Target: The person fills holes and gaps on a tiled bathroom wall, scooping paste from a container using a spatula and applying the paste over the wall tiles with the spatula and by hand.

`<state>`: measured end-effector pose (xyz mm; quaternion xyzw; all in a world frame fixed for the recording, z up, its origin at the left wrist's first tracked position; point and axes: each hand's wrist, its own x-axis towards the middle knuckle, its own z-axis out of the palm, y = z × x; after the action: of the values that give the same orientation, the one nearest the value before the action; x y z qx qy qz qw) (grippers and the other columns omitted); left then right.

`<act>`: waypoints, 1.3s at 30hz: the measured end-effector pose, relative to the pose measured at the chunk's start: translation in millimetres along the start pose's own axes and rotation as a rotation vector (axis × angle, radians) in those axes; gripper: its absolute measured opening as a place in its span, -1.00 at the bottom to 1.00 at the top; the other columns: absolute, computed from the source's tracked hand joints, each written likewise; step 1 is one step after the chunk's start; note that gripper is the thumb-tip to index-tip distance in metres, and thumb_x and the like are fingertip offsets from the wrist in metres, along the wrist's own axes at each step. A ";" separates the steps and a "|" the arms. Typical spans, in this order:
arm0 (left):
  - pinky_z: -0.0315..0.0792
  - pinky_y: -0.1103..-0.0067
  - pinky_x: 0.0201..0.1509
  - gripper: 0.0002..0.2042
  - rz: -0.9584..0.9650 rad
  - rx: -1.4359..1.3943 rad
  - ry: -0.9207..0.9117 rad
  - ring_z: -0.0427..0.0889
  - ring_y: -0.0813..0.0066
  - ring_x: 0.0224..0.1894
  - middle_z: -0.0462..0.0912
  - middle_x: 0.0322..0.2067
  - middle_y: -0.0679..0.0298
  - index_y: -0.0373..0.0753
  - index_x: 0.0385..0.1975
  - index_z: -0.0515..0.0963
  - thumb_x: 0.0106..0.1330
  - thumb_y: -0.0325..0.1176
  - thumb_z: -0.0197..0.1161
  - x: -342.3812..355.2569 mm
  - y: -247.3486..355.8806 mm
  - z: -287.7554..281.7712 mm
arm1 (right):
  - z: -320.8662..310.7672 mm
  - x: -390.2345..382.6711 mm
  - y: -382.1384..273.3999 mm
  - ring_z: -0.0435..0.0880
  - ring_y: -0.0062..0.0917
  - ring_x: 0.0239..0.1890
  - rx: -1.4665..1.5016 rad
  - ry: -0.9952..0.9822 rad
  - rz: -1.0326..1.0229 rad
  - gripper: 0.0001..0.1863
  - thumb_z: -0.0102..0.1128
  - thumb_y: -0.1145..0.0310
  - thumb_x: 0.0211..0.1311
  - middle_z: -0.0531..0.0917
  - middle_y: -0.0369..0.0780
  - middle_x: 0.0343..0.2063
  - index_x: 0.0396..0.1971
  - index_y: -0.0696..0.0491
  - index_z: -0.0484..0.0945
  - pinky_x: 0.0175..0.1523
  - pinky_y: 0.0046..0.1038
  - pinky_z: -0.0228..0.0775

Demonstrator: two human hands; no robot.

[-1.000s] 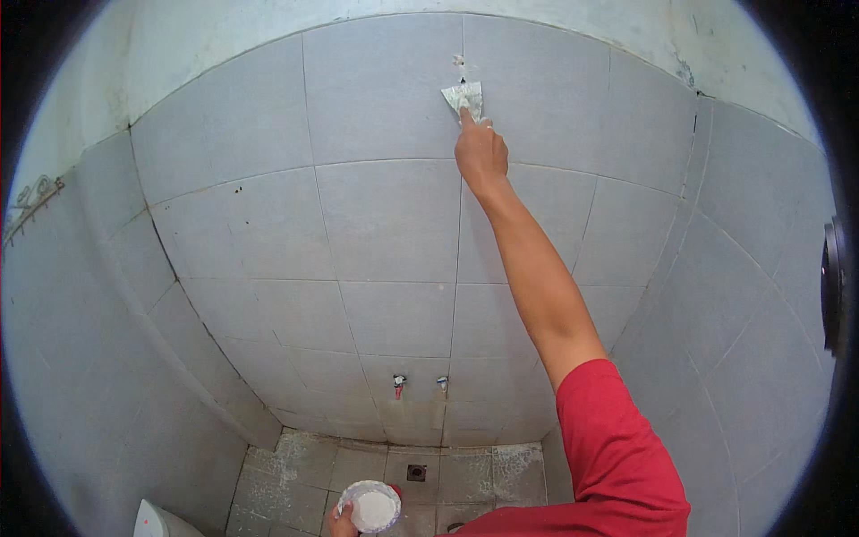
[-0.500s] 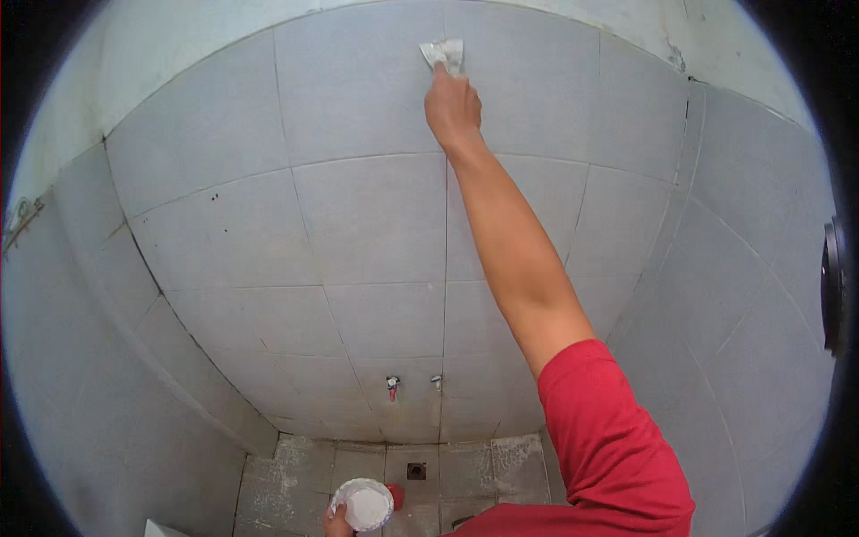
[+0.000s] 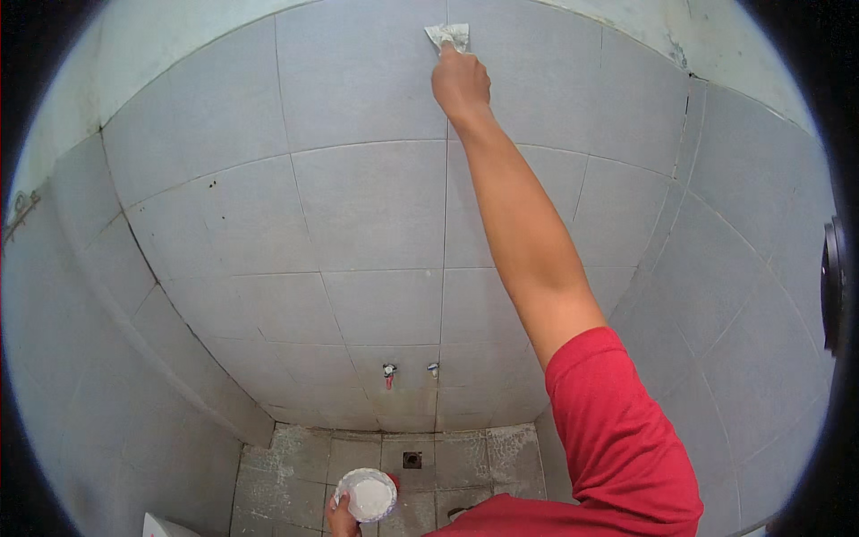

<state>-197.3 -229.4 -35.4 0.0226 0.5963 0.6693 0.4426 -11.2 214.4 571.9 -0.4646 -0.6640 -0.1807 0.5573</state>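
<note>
My right hand (image 3: 461,85) grips a putty knife (image 3: 447,34) with white-smeared metal blade, pressed to the grey tiled wall (image 3: 367,206) near a vertical joint high up, close to the top edge of the tiling. The blade covers the spot beneath it. My left hand (image 3: 342,515), low in the picture, holds a white bowl of white paste (image 3: 369,498) by its rim over the floor. A red object (image 3: 394,481) shows partly behind the bowl.
Two small taps (image 3: 388,374) are on the lower wall. A square drain (image 3: 412,460) sits in the tiled floor (image 3: 461,465). Side walls close in left and right, with a metal rack (image 3: 22,215) at far left, a dark fixture (image 3: 830,286) at far right and a white object (image 3: 165,528) at lower left.
My right hand and the knife have moved higher up the wall, covering the white patch seen earlier near the top joint. My left hand still holds the bowl.
</note>
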 end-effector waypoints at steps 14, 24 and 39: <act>0.52 0.38 -0.04 -0.60 0.007 0.042 -0.022 0.62 0.20 -0.09 0.58 -0.07 0.07 -0.39 0.15 0.35 0.36 -0.36 0.10 -28.3 3.1 17.1 | -14.6 33.1 61.5 0.68 -0.16 -0.18 -0.297 -0.025 -0.427 -0.53 -0.13 0.49 0.23 0.66 -0.06 -0.16 0.14 -0.14 0.47 -0.13 -0.15 0.53; 0.55 0.34 -0.07 -0.60 -0.036 0.065 0.004 0.62 0.19 -0.08 0.55 -0.03 0.06 -0.38 0.15 0.33 0.37 -0.34 0.10 -18.0 -20.2 25.7 | -72.6 74.7 68.4 0.66 -0.22 -0.24 -0.620 -0.268 -0.690 -0.50 -0.07 0.47 0.24 0.68 -0.12 -0.25 0.16 -0.26 0.47 -0.15 -0.19 0.52; 0.51 0.40 -0.05 -0.62 -0.035 0.110 -0.137 0.61 0.25 -0.07 0.58 -0.05 0.08 -0.40 0.13 0.37 0.37 -0.38 0.11 -9.5 -29.4 72.4 | -93.1 86.0 39.7 0.66 -0.24 -0.19 -0.741 -0.364 -0.785 -0.52 -0.09 0.50 0.25 0.69 -0.15 -0.22 0.12 -0.24 0.52 -0.10 -0.24 0.51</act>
<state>-134.4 -182.0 -33.8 0.0823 0.6009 0.6247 0.4919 79.0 199.5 668.1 -0.3712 -0.7644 -0.5123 0.1248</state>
